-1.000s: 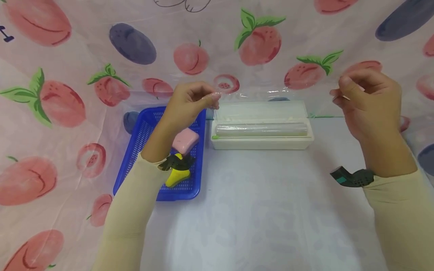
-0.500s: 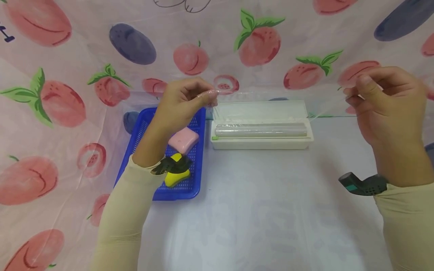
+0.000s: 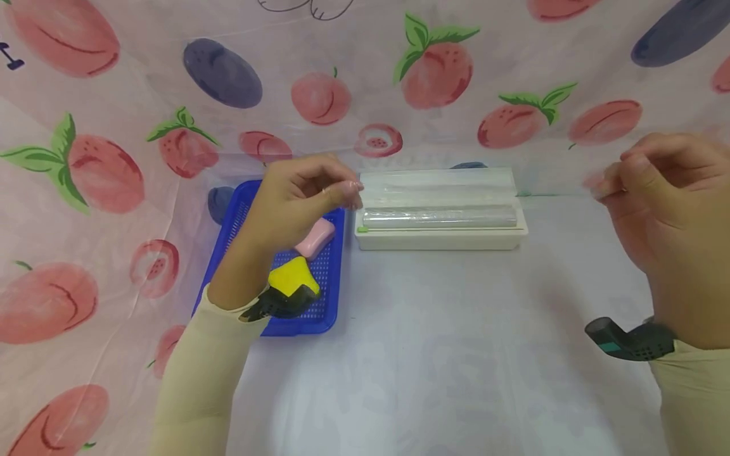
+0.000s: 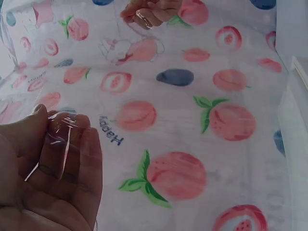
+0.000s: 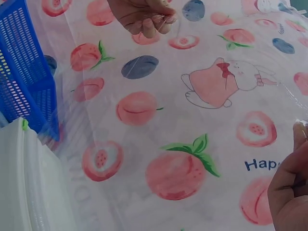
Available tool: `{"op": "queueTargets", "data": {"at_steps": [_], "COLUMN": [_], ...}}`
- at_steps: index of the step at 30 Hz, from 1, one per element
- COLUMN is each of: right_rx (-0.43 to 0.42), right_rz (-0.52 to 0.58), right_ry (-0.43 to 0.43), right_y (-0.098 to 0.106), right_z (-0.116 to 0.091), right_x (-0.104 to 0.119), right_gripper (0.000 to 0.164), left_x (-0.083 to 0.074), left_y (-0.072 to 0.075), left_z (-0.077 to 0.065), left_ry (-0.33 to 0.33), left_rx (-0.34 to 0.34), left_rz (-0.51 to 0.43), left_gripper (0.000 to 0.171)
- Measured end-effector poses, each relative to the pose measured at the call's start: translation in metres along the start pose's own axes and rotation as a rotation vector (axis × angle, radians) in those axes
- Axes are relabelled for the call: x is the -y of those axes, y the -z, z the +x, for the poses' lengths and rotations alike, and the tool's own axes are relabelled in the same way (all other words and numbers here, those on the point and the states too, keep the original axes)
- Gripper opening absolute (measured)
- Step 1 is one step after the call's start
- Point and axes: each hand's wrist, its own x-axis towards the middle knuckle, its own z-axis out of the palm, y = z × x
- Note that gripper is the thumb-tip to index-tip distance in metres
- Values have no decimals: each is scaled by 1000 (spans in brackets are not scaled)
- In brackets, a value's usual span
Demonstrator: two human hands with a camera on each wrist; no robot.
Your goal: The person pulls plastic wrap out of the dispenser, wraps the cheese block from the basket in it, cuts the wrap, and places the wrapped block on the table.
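Note:
A clear sheet of cling film (image 4: 61, 126) stretches between both hands; most of it is hard to see against the backdrop. Its left edge is pinched between the thumb and fingers of my left hand (image 3: 302, 202), which is raised above the blue basket beside the box. At the right, my right hand (image 3: 675, 196) pinches the other edge, raised above the table. Between and behind the hands stands a white cling film box (image 3: 439, 240), its lid up, with the film roll (image 3: 439, 217) lying inside. A green slider (image 3: 362, 230) sits at the left of its front rail.
Left of the box stands a blue basket (image 3: 302, 329), partly behind the left arm. It holds a pink soap-like block (image 3: 317, 239) and a yellow star-shaped piece (image 3: 294, 276). A fruit-patterned sheet (image 3: 228, 158) rises behind and at the left of the white table (image 3: 439, 354).
My right hand has moved right and down toward me. My left hand has moved slightly left, then down. The hands are farther apart, both fingers still pinching the cling film.

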Motion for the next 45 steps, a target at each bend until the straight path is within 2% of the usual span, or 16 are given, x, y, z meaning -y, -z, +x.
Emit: {"op": "queueTargets", "data": {"at_steps": [2, 5, 9, 12, 14, 18, 21, 24, 29, 33, 37, 41, 45], "right_rx": [47, 136, 249, 319, 364, 464, 545, 608, 629, 606, 570, 544, 546], "right_rz": [58, 102, 54, -13, -46, -161, -241, -270, -322, -430, -513, -620, -776], "right_ry": [-4, 9, 22, 20, -8, -144, -260, -360, -571, -724, -872, -972, -1004], "right_y": [1, 3, 11, 20, 28, 47, 61, 75, 97, 106, 115, 123, 129], "right_z": [-8, -20, -36, -52, -65, -96, -118, -139, -167, -181, -192, -201, -206], "right_x": [1, 3, 5, 5, 5, 8, 6, -1, -13, -25, -38, -45, -49], "right_gripper": [7, 8, 9, 11, 10, 12, 22, 32, 45, 37, 24, 12, 4], "left_x": [-2, -7, -11, -10, -6, 8, 20, 29, 42, 54, 67, 81, 94], "left_y": [-3, -5, -7, -11, -16, -31, -43, -54, -69, -82, -96, -106, -110], "left_z": [-8, -21, -40, -58, -69, -95, -117, -139, -166, -178, -187, -195, -200], "left_ry": [-16, -64, -142, -143, -116, -1, 71, 135, 228, 303, 374, 381, 373], "left_rx": [43, 109, 200, 298, 372, 487, 531, 546, 552, 554, 582, 616, 619], "left_rz": [-11, 46, 138, 125, 99, 28, -9, -20, 32, 109, 227, 321, 325], "left_gripper": [6, 4, 4, 4, 6, 12, 10, 11, 17, 17, 16, 14, 10]}}
